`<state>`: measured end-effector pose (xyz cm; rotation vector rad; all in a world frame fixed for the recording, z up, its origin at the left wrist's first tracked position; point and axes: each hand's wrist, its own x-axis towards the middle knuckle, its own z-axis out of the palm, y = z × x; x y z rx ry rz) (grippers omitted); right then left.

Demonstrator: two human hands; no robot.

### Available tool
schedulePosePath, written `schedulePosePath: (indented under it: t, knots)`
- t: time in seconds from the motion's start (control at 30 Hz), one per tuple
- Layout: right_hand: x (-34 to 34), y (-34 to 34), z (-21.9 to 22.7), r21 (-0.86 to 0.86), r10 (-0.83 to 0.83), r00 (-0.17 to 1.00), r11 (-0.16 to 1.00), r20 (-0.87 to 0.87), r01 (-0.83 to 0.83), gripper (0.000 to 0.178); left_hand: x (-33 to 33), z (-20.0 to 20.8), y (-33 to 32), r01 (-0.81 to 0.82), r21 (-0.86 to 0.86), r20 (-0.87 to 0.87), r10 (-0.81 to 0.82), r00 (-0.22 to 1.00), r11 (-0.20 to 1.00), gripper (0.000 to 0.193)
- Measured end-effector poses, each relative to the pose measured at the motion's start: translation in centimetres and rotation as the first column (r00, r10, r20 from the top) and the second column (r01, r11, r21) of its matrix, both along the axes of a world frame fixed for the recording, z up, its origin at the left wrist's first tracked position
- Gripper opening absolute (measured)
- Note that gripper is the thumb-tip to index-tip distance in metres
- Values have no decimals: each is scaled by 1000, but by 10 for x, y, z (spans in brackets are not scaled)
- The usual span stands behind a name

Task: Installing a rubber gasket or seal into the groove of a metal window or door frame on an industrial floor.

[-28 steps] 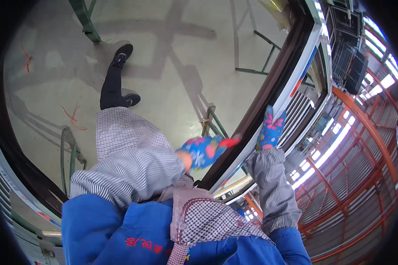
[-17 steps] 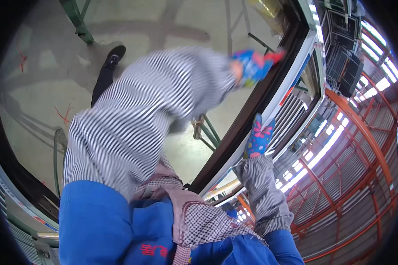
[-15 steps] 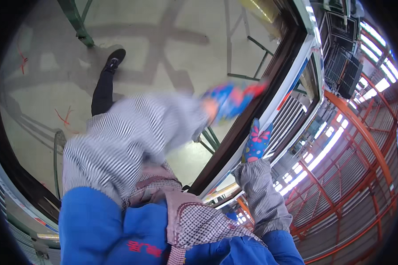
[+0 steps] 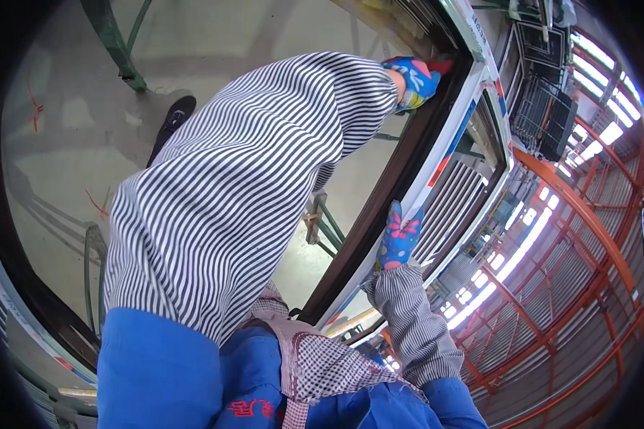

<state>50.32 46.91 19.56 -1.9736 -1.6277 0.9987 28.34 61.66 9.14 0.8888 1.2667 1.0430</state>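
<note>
We have a dark frame (image 4: pixel 388 193) running up to its far corner. Our left hand (image 4: pixel 413 82), gloved, is by that corner, red item (image 4: pixel 442 66) at its fingertips; can't tell if clamped. Right hand (image 4: pixel 399 239) straddles the pale outer edge nearer us; grip tightness unclear.

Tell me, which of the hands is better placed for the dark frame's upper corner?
Left, probably: the left hand is near that corner of the dark frame; the right hand is lower, at the white edge.
</note>
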Motion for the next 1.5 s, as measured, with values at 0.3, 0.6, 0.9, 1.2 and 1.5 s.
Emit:
schedulePosePath:
  t: [0.3, 0.6, 0.9, 1.2, 1.5]
  knots:
    - [25, 15, -9, -147, -333, 864, 943, -377, 299, 37, 107, 50, -290, 503, -185, -11, -514, 858, 844, 42]
    - [79, -57, -23, -65, -90, 892, 996, -444, 68, 45, 129, 98, -310, 324, -338, -41, -358, 933, 884, 47]
    - [80, -92, -12, -48, -66, 954, 997, -292, 55, 41, 117, 69, -237, -5, -332, -244, -81, 966, 943, 42]
    - [80, -91, -17, -100, -75, 969, 994, -237, 52, 38, 116, 74, -220, -3, -355, -445, -166, 880, 935, 39]
    - [82, -95, -10, 25, -39, 992, 999, 123, 36, 35, 131, 61, -246, 34, -232, -427, -133, 894, 972, 30]
